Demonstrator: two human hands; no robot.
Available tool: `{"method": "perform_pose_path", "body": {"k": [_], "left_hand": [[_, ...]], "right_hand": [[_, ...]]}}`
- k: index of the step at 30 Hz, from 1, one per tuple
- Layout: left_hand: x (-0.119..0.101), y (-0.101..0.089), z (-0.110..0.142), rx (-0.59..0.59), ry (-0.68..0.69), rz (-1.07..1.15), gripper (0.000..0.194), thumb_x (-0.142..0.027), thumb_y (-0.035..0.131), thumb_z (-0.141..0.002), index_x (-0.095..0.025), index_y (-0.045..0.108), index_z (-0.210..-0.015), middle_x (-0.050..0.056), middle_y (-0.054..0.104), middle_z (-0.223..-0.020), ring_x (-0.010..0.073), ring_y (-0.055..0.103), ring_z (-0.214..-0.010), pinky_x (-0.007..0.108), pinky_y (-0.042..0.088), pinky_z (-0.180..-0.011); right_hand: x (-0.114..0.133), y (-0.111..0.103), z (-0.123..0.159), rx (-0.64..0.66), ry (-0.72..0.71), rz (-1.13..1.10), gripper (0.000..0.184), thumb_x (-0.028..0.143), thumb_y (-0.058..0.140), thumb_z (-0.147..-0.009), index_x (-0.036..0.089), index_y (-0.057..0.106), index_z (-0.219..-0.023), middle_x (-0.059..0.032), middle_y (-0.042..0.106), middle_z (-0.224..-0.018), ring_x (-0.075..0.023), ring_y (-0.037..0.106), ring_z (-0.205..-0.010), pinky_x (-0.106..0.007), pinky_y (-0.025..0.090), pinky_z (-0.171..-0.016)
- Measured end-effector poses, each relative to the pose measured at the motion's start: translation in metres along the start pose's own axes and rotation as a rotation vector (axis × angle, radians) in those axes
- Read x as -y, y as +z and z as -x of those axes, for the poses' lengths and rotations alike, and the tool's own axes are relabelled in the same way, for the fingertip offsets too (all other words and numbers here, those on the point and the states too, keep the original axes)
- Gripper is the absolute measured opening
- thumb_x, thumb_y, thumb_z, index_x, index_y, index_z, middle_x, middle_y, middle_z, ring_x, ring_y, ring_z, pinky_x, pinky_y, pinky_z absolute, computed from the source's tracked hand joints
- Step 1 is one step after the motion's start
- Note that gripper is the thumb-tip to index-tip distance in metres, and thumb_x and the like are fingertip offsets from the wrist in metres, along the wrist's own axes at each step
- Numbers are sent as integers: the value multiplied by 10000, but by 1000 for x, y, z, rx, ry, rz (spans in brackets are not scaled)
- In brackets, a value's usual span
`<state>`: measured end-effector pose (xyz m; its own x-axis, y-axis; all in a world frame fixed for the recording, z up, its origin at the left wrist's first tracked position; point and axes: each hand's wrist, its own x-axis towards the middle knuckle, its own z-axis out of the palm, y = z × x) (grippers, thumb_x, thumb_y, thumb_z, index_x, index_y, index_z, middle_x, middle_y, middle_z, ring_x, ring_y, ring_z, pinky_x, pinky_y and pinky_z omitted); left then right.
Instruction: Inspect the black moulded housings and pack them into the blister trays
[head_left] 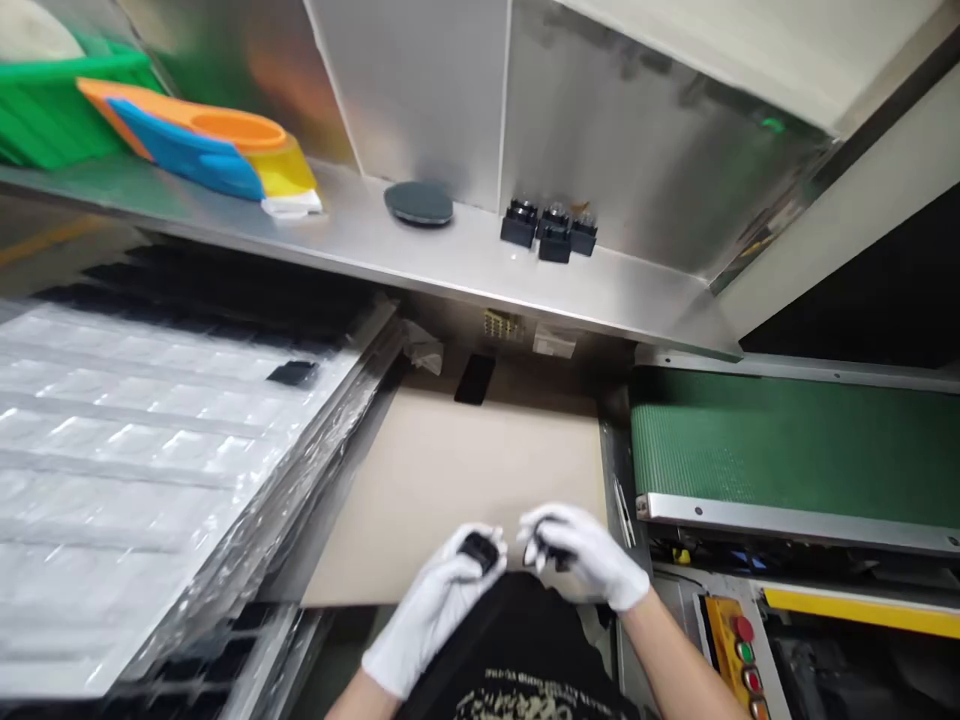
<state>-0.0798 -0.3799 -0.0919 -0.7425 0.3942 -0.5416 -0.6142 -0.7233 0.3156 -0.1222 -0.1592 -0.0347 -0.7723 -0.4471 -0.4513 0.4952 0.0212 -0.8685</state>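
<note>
Both my hands wear white gloves and meet low in the head view, close to my body over the near edge of a beige work surface [450, 470]. My left hand [435, 605] is closed around a small black part [478, 548] held at its fingertips. My right hand [581, 555] is curled shut on another small dark part [553, 553], mostly hidden by its fingers. The two hands are a few centimetres apart.
A stack of clear plastic blister trays [142, 440] fills the left, one black part [292, 373] lying on it. A green conveyor belt [787, 450] runs at the right, with a button panel [739, 645] below. The steel shelf [480, 265] carries three black parts [551, 232], a dark disc [418, 203] and coloured bins [210, 145].
</note>
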Motion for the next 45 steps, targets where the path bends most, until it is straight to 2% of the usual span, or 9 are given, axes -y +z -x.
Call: {"method": "perform_pose_path", "body": {"k": [4,9,15,18,23,29,34,40,45], "left_hand": [[-40,20,0,19,126,-75,426,29,804,-610,-170,706,-973,59,723,-1107,233,707,-1093,383,644,-982],[-66,43,-14,191,77,-135,348,-13,792,-679,-139,752,-1000,87,724,-1090,229,724,-992,357,663,-864],[-47,53,-17,218,-100,1,103,-150,794,-805,-135,723,-878,87,727,-1037,191,717,-899,271,627,-710],[-33,52,-15,140,-172,25,163,-15,718,-721,-137,669,-816,74,737,-1032,166,730,-905,268,656,-794],[-21,44,-5,-1,-133,-54,489,75,595,-604,-143,714,-1026,95,779,-1144,247,750,-1219,455,565,-1227],[-20,51,12,175,53,-237,461,-79,812,-762,-185,747,-1207,133,735,-1415,368,687,-1373,591,501,-1277],[-17,67,16,275,153,-383,460,-225,967,-760,-242,799,-1188,89,743,-1404,328,713,-1321,426,642,-1095],[-5,84,12,350,178,-407,446,-234,983,-770,-303,819,-1180,28,776,-1318,219,724,-1282,271,606,-1092],[2,90,14,348,190,-371,467,-189,984,-763,-301,816,-1184,31,782,-1286,206,742,-1243,271,627,-1059]], "right_hand": [[-22,9,-15,-396,49,-508,318,544,672,-882,277,692,-1056,-81,743,-1046,-233,670,-819,-380,591,-736],[-32,19,3,-426,98,-577,377,584,542,-966,284,692,-1139,-83,732,-1046,-225,616,-765,-390,579,-714],[-43,32,30,-512,13,-726,314,471,667,-910,226,739,-1093,-59,725,-954,-163,557,-664,-304,471,-580],[-46,36,34,-526,-53,-786,315,369,713,-859,210,757,-1128,-66,766,-1013,-165,628,-719,-293,511,-599],[-46,39,36,-529,-133,-876,491,118,687,-686,205,764,-1163,-81,808,-1130,-225,749,-993,-360,643,-882],[-28,40,44,-499,-224,-851,611,42,609,-565,235,770,-1122,-26,802,-1089,-224,755,-1102,-430,612,-1127],[-3,40,58,-461,-294,-806,596,68,638,-658,262,755,-1210,-12,783,-1184,-208,744,-1154,-447,638,-1115],[5,36,71,-456,-318,-771,405,184,650,-863,260,739,-1251,-50,775,-1290,-213,739,-1236,-533,556,-1230],[4,37,76,-459,-312,-779,532,77,743,-732,280,769,-1223,-17,793,-1200,-200,758,-1184,-496,595,-1202]]}}
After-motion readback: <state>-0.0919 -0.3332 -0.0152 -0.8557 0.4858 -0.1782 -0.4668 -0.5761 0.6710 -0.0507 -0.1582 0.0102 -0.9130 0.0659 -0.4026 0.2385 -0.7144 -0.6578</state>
